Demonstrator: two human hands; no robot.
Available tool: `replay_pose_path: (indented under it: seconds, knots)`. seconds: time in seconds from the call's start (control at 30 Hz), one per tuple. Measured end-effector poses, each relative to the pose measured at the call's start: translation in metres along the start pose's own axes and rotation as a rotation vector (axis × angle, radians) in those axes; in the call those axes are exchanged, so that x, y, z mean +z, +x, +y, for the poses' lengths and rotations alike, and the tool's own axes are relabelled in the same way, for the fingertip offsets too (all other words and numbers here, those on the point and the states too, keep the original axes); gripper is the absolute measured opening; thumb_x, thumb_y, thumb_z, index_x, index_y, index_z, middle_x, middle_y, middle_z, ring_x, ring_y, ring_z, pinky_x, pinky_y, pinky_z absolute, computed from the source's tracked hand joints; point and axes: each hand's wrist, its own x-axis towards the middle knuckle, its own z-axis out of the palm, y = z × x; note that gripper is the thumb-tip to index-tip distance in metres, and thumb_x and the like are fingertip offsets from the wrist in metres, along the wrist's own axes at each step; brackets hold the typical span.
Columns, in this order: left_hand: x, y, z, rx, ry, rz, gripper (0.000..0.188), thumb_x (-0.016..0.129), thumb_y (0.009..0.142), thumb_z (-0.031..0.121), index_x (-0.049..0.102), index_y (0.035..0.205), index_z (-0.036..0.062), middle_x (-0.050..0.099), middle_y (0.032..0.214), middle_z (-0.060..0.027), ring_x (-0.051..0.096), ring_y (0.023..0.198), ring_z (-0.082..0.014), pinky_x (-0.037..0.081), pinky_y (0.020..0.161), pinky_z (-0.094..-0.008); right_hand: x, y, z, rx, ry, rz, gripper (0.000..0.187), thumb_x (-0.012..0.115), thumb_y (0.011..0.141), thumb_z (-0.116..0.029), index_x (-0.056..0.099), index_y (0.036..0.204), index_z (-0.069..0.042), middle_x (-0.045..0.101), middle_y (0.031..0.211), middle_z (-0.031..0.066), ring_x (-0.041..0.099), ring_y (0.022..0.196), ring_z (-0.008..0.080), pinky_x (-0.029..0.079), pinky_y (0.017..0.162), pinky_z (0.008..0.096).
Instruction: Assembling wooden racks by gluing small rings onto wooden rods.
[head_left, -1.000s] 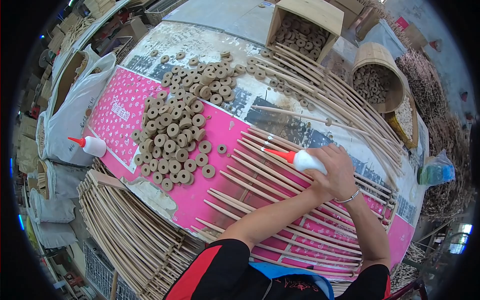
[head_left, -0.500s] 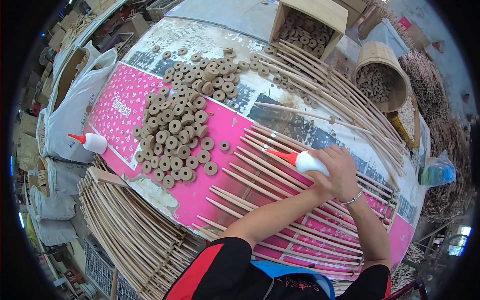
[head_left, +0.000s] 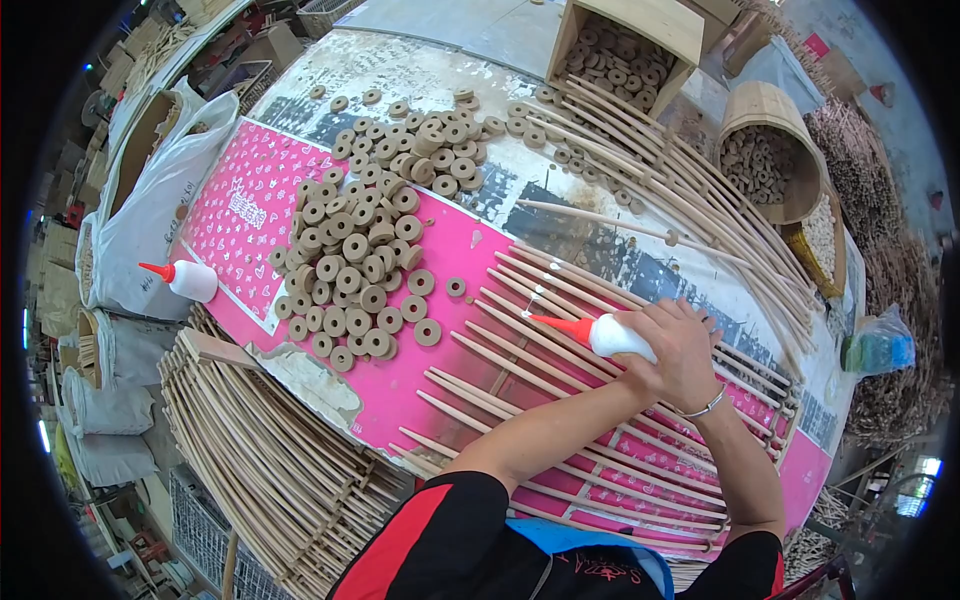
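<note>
Gripping bottle [head_left: 622, 339] above sticks [head_left: 497, 361], right hand [head_left: 688, 360] curled round it, left hand [head_left: 648, 378] overlapping, its spread and hold hidden, cannot tell, red nozzle [head_left: 566, 327] near stick ends, rings [head_left: 355, 247] to left.

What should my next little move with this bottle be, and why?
I'd probably ease the red nozzle of the white bottle, held in your right hand, toward the nearer sticks. The nozzle tip sits by a white spot, and white drops show just beyond it, while the nearer sticks show none that I can make out.
</note>
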Motion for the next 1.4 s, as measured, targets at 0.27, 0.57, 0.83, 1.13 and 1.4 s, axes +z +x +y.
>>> replay_pose_path:
  seconds: [0.27, 0.57, 0.83, 1.13, 1.4]
  knots:
    - [-0.037, -0.003, -0.007, 0.045, 0.223, -0.181, 0.069, 0.046, 0.1, 0.043, 0.034, 0.16, 0.0105, 0.037, 0.163, -0.018, 0.032, 0.152, -0.0351, 0.014, 0.123, -0.0664, -0.003, -0.001, -0.009, -0.014, 0.029, -0.003, 0.052, 0.083, 0.07, -0.028, 0.07, 0.116, -0.009, 0.068, 0.096, 0.0078, 0.059, 0.087, 0.0283, 0.044, 0.084, 0.042]
    - [0.05, 0.001, -0.02, 0.075, -0.175, 0.364, 0.073, 0.046, 0.1, 0.049, 0.033, 0.16, 0.0091, 0.034, 0.164, -0.0186, 0.027, 0.154, -0.0369, 0.01, 0.124, -0.0686, 0.0, -0.002, -0.009, 0.019, 0.035, -0.041, 0.052, 0.084, 0.07, -0.027, 0.07, 0.117, -0.009, 0.068, 0.096, 0.0078, 0.061, 0.09, 0.0281, 0.044, 0.092, 0.0464]
    - [0.027, -0.006, -0.019, 0.104, -0.416, 0.454, 0.074, 0.051, 0.1, 0.047, 0.034, 0.16, 0.0067, 0.032, 0.166, -0.0178, 0.023, 0.156, -0.0366, 0.005, 0.125, -0.0682, -0.006, -0.003, -0.019, -0.053, 0.021, -0.058, 0.049, 0.084, 0.073, -0.025, 0.07, 0.118, -0.01, 0.066, 0.093, 0.0052, 0.061, 0.09, 0.0243, 0.042, 0.08, 0.0398]
    - [0.028, -0.013, -0.026, 0.116, -0.473, 0.481, 0.072, 0.05, 0.1, 0.046, 0.035, 0.159, 0.0062, 0.035, 0.165, -0.018, 0.025, 0.156, -0.0364, 0.004, 0.124, -0.0689, -0.011, 0.002, -0.019, -0.1, 0.016, -0.088, 0.048, 0.083, 0.073, -0.024, 0.071, 0.118, -0.01, 0.067, 0.092, 0.0048, 0.061, 0.089, 0.0235, 0.041, 0.079, 0.0384]
    - [0.029, -0.002, -0.028, 0.173, -0.442, 0.216, 0.071, 0.05, 0.1, 0.044, 0.037, 0.158, 0.0053, 0.036, 0.164, -0.0184, 0.027, 0.155, -0.0368, 0.004, 0.124, -0.0687, -0.005, 0.008, -0.028, -0.134, 0.076, -0.105, 0.053, 0.085, 0.068, -0.022, 0.071, 0.118, -0.009, 0.068, 0.096, 0.0063, 0.062, 0.092, 0.0259, 0.043, 0.084, 0.0404]
